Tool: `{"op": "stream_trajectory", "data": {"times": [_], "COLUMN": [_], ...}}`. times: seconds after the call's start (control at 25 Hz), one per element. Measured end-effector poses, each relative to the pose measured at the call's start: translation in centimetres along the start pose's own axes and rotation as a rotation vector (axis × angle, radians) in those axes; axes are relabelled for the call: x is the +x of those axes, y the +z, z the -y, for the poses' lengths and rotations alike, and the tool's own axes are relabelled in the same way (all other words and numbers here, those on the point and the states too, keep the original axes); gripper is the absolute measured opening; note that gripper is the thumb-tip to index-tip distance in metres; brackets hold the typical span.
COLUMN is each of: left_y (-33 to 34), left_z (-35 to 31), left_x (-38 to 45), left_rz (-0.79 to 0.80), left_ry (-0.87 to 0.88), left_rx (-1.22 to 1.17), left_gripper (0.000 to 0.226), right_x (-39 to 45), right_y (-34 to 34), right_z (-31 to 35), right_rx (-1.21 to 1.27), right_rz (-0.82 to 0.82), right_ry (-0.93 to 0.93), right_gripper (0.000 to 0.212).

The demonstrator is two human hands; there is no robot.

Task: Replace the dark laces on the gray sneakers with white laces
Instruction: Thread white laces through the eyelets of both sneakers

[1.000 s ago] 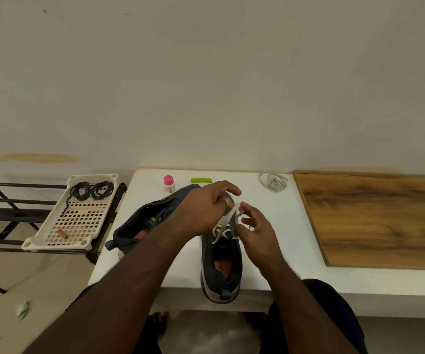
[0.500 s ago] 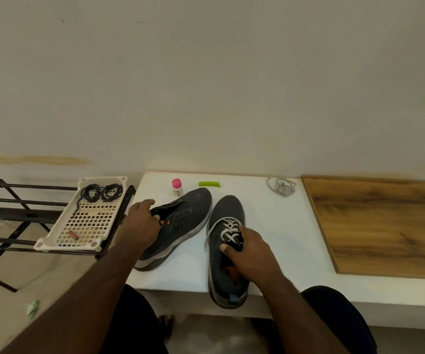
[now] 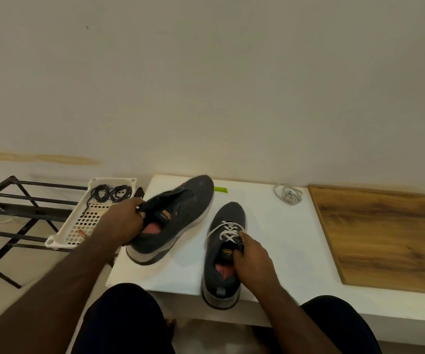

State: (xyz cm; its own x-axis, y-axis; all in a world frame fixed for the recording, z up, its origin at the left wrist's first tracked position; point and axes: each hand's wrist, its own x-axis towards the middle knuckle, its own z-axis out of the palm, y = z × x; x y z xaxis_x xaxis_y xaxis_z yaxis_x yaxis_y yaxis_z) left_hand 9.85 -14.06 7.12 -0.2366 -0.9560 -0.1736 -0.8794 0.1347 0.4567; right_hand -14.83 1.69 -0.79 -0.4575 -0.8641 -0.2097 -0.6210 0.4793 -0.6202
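White laces now criss-cross the gray knit sneaker (image 3: 223,254) my right hand (image 3: 253,259) grips at five o'clock on the desk (image 3: 270,241), while my left hand (image 3: 126,222) has lifted the unlaced gray sneaker (image 3: 180,218) by its collar at ten o'clock, next for lacing.

Plain off-white wall (image 3: 206,85); white table (image 3: 270,238) against it, wooden board (image 3: 385,238) on right, black metal rack (image 3: 14,200) on left.

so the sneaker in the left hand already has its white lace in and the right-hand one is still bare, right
Not quite, it is the reverse. In the head view the white lace is threaded through the sneaker under the right hand, gripped at its tongue. The sneaker in the left hand, held by its collar, is the unlaced sneaker.
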Motion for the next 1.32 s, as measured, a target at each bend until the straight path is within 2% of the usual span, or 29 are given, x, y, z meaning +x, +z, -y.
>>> {"op": "stream_trajectory", "data": {"times": [0.2, 0.44, 0.6, 0.68, 0.72, 0.8, 0.88, 0.96, 1.04, 1.16, 1.32], "left_y": [-5.7, -6.0, -5.6, -5.4, -5.2, -4.3, -2.6, 0.2, 3.8, 8.8, 11.9], "left_z": [-0.8, -0.2, -0.4, -1.1, -1.5, -3.1, -5.0, -7.5, -9.4, -11.0, -10.9], "left_x": [-1.1, -1.6, -1.5, -1.7, -1.8, -2.6, -3.3, -4.3, -4.7, -5.3, -5.9], "left_rz": [-0.1, -0.109, -0.066, -0.044, -0.032, 0.0, 0.026, 0.102, 0.167, 0.217, 0.348], "left_ry": [-0.021, -0.05, -0.073, -0.081, -0.079, -0.067, -0.069, -0.084, -0.068, -0.009, -0.094], "left_rx": [-0.201, -0.245, -0.302, -0.326, -0.334, -0.381, -0.444, -0.469, -0.409, -0.32, -0.351], "left_gripper": [0.015, 0.017, 0.017, 0.016, 0.016, 0.016, 0.016, 0.017, 0.016, 0.02, 0.031], "right_x": [-0.4, -0.2, -0.8, -1.1, -1.2, -0.9, -0.2, 0.0, 0.2, 0.5, 0.1], "right_y": [3.9, 6.5, 8.0, 7.3, 6.1, 3.0, -0.4, -3.7, -4.7, -4.3, -3.3], "right_z": [5.6, 11.0, 12.4, 11.4, 10.7, 9.0, 7.4, 6.3, 4.7, 1.3, -1.3], "right_rx": [0.195, 0.329, 0.452, 0.602, 0.645, 0.668, 0.82, 0.907, 0.783, 0.456, 0.355], "right_rz": [0.012, 0.042, 0.217, 0.341, 0.344, 0.179, 0.054, 0.107, 0.18, 0.126, 0.103], "right_ry": [0.005, 0.117, 0.077, 0.101, 0.13, 0.161, 0.177, 0.131, 0.127, 0.162, 0.155], "right_gripper": [0.045, 0.047, 0.058, 0.05, 0.042, 0.026, 0.023, 0.028, 0.037, 0.044, 0.04]}}
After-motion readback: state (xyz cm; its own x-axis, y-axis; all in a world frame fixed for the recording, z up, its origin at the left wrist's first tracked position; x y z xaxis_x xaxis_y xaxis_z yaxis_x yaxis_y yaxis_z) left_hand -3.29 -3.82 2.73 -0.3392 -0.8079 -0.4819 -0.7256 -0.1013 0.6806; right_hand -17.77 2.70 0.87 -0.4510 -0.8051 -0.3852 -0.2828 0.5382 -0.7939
